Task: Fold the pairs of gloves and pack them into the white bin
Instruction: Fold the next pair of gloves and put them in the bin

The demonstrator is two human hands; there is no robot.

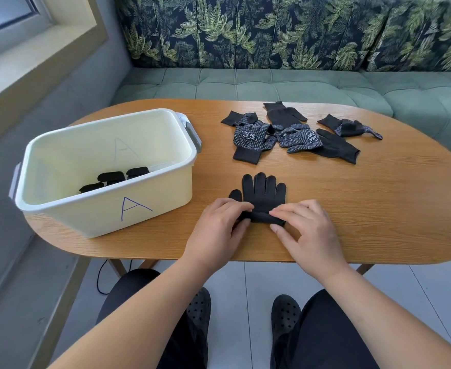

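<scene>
A black glove pair point(263, 190) lies flat on the wooden table point(378, 209), fingers pointing away from me. Its cuff end is rolled up into a fold at the near side. My left hand point(219, 230) pinches the left end of that roll and my right hand point(307, 230) presses on its right end. The white bin point(107, 209), marked with a purple A, stands on the table to the left and holds several folded black gloves point(115, 178) on its floor.
A loose heap of black gloves point(293, 134), some with white dots and printed labels, lies at the far middle of the table. A green sofa point(272, 83) runs behind the table. My knees and black shoes show below the near table edge.
</scene>
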